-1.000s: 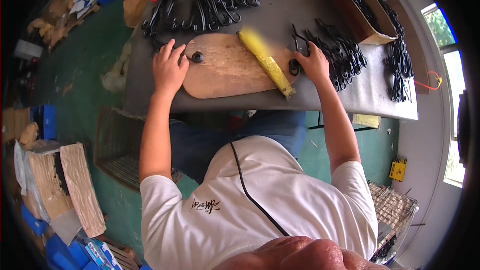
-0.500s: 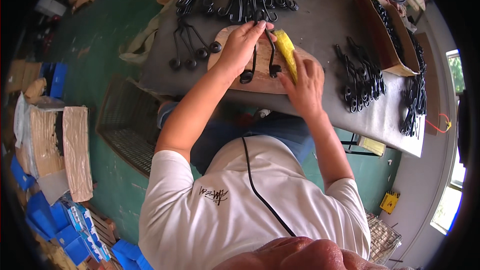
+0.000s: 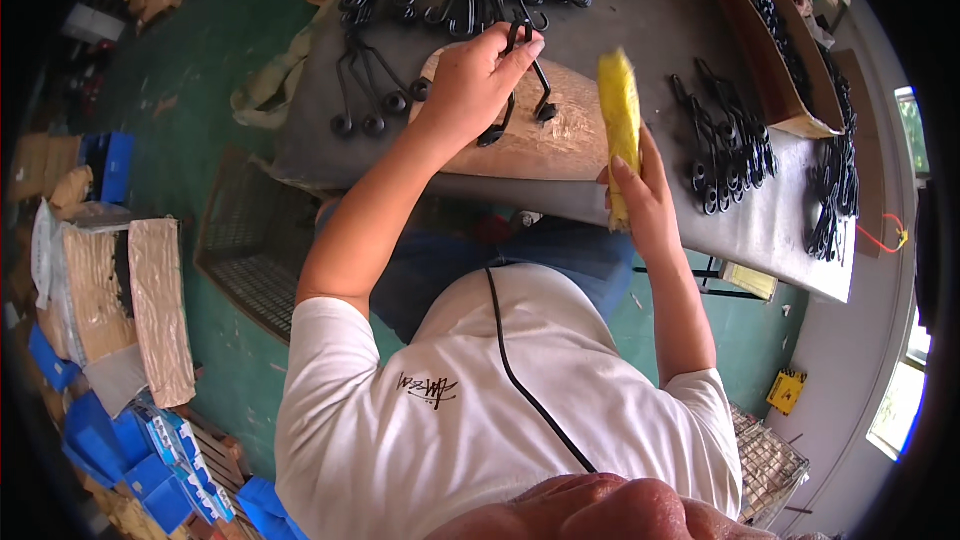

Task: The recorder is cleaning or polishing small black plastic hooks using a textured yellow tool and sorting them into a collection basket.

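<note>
Since a moment ago, both hands have come off the wooden board (image 3: 560, 135): the left hand (image 3: 470, 85) is now pinching a black metal hook (image 3: 520, 80) just above it. Right hand (image 3: 640, 190) is wrapped around a yellow tool (image 3: 620, 125) beside the board, over the grey table (image 3: 650, 10).
</note>
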`<state>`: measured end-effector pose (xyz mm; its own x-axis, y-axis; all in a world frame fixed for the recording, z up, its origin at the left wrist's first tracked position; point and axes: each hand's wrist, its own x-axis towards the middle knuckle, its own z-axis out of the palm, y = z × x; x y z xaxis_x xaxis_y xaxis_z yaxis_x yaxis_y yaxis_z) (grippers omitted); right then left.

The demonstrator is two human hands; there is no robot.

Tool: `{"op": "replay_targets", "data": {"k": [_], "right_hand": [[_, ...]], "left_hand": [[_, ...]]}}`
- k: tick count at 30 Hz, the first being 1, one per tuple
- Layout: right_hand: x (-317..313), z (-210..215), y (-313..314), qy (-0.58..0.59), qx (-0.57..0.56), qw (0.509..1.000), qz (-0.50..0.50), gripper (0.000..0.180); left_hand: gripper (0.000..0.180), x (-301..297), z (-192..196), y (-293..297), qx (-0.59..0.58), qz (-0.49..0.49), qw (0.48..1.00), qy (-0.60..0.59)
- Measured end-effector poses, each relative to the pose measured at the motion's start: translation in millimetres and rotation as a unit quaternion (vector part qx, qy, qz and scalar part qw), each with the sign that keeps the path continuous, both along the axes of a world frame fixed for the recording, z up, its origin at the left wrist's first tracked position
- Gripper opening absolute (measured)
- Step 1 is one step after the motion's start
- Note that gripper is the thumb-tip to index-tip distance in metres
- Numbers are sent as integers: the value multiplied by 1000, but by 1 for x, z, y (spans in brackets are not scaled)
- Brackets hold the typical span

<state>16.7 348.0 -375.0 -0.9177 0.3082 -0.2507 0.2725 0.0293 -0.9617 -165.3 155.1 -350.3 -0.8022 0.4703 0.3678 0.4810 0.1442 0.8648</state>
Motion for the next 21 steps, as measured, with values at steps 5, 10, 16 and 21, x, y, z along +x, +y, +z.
{"op": "replay_targets", "data": {"k": [5,10,16,21], "right_hand": [[-10,30,-28,161,230,959,-21,68],[-39,-27,-19,21,344,925,161,75],[-34,-37,-7,52,217,969,105,69],[-14,-9,-6,78,132,988,-20,62]], "left_hand": [[20,-4,-1,-3,-65,21,993,93],[23,-4,6,-1,-122,44,984,123],[22,-14,-12,-1,-18,61,986,156],[17,29,16,-2,75,3,995,-65]]}}
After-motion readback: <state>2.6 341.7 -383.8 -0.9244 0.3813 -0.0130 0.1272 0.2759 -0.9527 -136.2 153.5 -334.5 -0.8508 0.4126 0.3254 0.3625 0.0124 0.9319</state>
